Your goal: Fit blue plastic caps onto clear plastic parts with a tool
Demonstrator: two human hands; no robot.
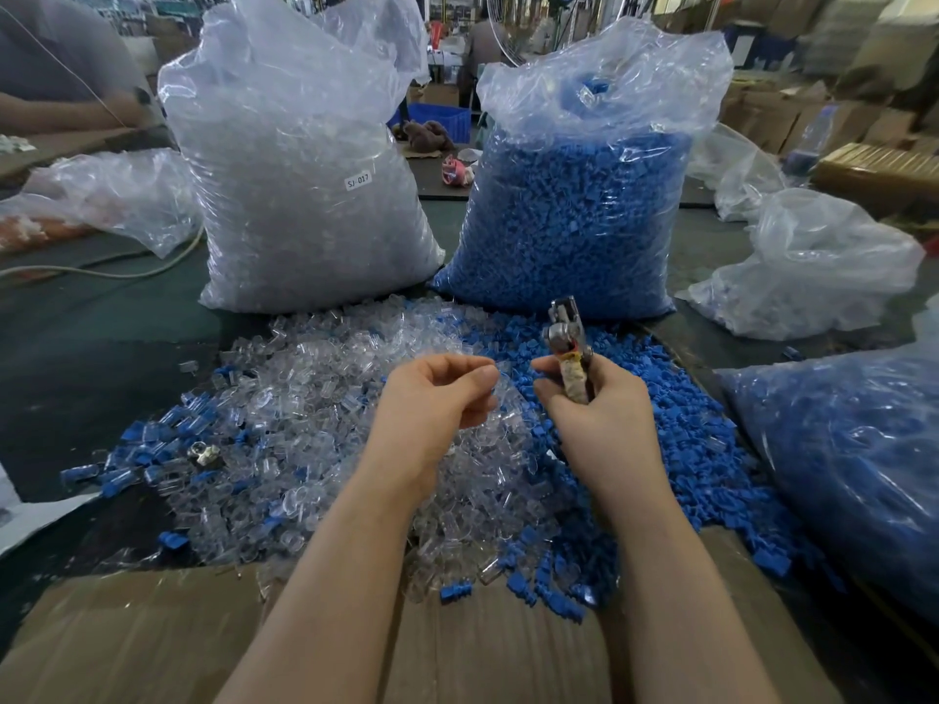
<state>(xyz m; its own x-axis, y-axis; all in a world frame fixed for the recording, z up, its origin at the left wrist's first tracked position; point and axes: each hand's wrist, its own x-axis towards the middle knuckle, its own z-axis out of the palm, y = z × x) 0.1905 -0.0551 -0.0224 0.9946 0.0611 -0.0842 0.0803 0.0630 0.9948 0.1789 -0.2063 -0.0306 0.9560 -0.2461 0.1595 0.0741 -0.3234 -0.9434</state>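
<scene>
Above the heap of clear plastic parts [315,449] on the bench [101,348], the left hand [432,398] pinches one clear piece at its fingertips. Just beside it, the right hand [594,403] grips the metal tool [569,343] upright. Blue caps [711,449] lie piled to the right, beneath two full bags.

Factory floor, bulk bags of plastic parts [305,195], stacked cartons [762,119]
</scene>
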